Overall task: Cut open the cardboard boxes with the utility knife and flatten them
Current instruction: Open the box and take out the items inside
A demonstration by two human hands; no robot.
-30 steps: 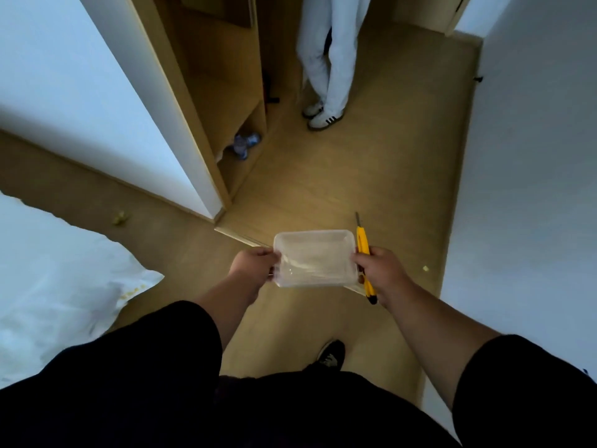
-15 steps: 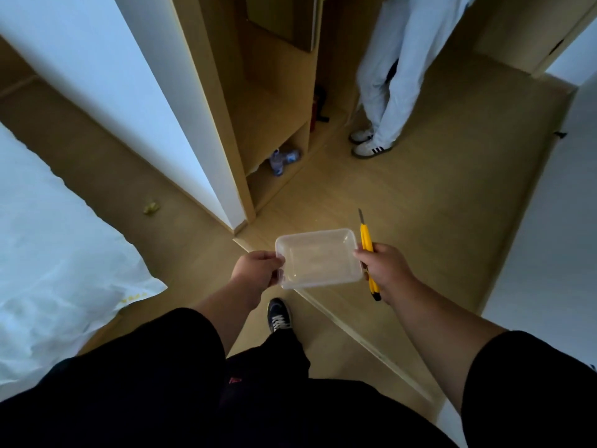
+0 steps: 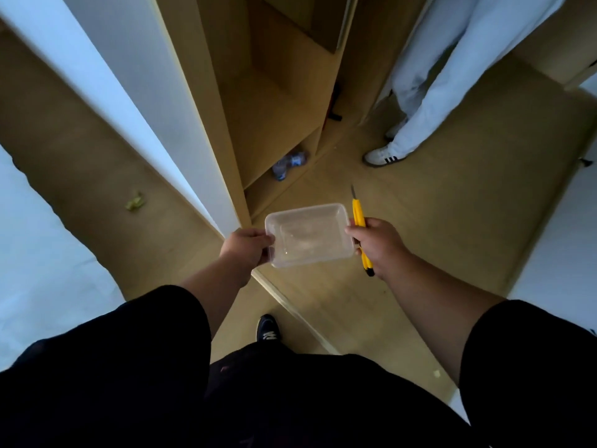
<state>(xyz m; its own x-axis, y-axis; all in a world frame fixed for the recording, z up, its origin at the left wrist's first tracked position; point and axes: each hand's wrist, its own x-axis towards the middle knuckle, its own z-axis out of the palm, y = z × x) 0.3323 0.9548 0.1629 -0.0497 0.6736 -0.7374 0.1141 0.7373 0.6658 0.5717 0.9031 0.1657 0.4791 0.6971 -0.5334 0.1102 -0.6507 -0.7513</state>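
Note:
A clear plastic container [image 3: 308,234] is carried flat in front of me, held at both ends. My left hand [image 3: 247,247] grips its left edge. My right hand [image 3: 378,242] holds its right edge and also grips a yellow utility knife [image 3: 359,218], whose blade is out and points away from me. No cardboard box is in view.
A wooden shelf unit [image 3: 274,124] stands straight ahead, with a plastic bottle [image 3: 289,163] lying on its lowest shelf. Another person in white trousers and white trainers [image 3: 386,155] stands at the right. A white bed [image 3: 38,253] is on the left, and a green scrap [image 3: 135,203] lies on the floor.
I have walked forward: the shelf unit and the standing person are nearer and the view has swung left. Both hands keep their hold on the container and knife.

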